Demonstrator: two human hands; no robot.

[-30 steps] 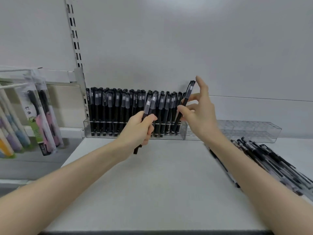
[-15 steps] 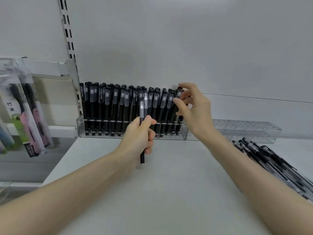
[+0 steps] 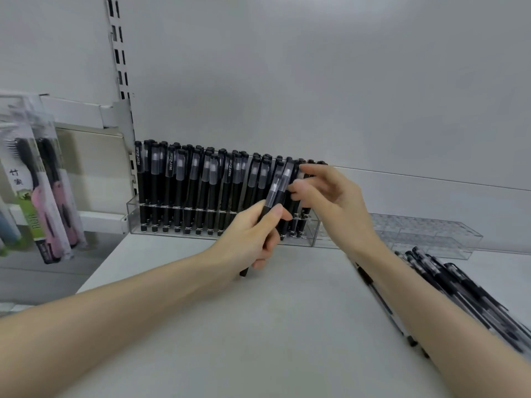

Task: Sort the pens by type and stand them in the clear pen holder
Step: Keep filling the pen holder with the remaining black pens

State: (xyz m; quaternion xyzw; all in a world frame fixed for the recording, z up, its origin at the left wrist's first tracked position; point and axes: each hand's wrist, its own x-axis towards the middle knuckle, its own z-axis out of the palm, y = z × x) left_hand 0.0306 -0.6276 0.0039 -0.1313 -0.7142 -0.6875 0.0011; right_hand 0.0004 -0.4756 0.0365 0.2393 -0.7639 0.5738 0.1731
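At the back of the white shelf (image 3: 258, 326) a clear pen holder (image 3: 132, 216) stands against the wall, packed with a row of upright black pens (image 3: 201, 191) with see-through caps, their tips down in its slots. The left hand (image 3: 253, 234) is curled round what look like two more of these pens, the held pens (image 3: 277, 191), tilted with their caps leaning toward the right end of the row and a dark lower end poking out below the palm. The right hand (image 3: 333, 196) reaches in from the right, its fingertips (image 3: 304, 168) at the caps of the last pens in the row; motion blur makes it impossible to tell whether it pinches one. Beside the holder on the right sits a second clear holder (image 3: 431, 234), and near it loose black pens (image 3: 459, 291) lie flat on the shelf, partly behind the right forearm. Packaged toothbrushes (image 3: 43, 202) hang at the far left.
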